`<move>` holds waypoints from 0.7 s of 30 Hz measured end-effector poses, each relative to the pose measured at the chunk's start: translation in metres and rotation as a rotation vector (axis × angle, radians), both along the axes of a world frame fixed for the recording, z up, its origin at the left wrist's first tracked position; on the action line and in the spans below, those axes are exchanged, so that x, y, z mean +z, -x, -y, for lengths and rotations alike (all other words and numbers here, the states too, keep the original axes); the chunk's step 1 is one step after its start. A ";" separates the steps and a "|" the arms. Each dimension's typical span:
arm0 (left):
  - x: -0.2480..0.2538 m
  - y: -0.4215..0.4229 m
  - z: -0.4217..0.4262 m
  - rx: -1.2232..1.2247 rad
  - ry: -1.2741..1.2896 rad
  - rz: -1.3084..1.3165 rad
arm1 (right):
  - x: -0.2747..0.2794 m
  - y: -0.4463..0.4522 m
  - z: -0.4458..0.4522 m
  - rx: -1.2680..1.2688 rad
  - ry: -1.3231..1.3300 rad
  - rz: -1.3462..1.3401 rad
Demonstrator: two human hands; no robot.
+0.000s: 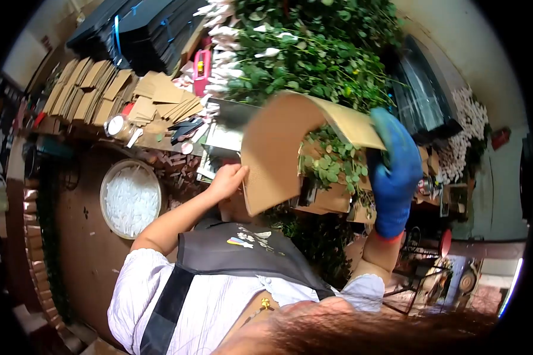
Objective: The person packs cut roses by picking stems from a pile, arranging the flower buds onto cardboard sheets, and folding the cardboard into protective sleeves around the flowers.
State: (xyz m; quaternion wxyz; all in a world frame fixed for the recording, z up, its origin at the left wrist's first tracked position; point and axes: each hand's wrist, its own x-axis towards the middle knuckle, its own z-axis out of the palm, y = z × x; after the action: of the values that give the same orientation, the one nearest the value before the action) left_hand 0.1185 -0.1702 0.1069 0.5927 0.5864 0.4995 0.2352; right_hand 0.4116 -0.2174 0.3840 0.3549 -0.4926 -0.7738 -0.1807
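Observation:
A sheet of corrugated cardboard (276,148) is bent into a curve in front of my chest. My left hand (228,181), bare, pinches its lower left edge between thumb and fingers. My right hand (395,157) wears a blue glove and is closed on the sheet's upper right end. Green leafy stems (331,160) show inside the curve, just left of the glove. Behind the sheet lies a large heap of leafy stems (314,59), with white-wrapped ends (222,44) along its left side.
Stacked cardboard pieces (89,89) and loose cardboard sheets (166,94) lie at left, near a pink tool (202,71). A round tub of white pieces (131,198) stands below. Dark folded boxes (154,32) sit at upper left; a plastic-wrapped dark stack (426,89) stands at right.

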 end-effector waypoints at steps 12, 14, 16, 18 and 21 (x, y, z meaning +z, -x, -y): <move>-0.021 0.147 -0.137 -0.258 0.793 0.227 | -0.169 0.146 -0.233 0.116 0.774 0.542; -0.039 0.161 -0.165 -0.339 0.367 -0.295 | -0.195 0.150 -0.243 0.137 0.732 0.530; -0.037 0.157 -0.179 -0.494 -0.417 -0.803 | -0.200 0.157 -0.240 0.051 0.775 0.593; -0.063 0.127 -0.193 -0.583 -0.434 -0.600 | -0.201 0.155 -0.238 0.053 0.737 0.590; -0.067 0.078 -0.200 -0.860 -0.572 -0.413 | -0.206 0.154 -0.241 0.013 0.799 0.608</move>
State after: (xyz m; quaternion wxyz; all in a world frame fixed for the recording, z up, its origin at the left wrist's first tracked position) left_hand 0.0405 0.0303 0.0404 0.3420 0.9090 0.2372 -0.0217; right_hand 0.2577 0.0238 0.1784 -0.1018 -0.5103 -0.8540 -0.0036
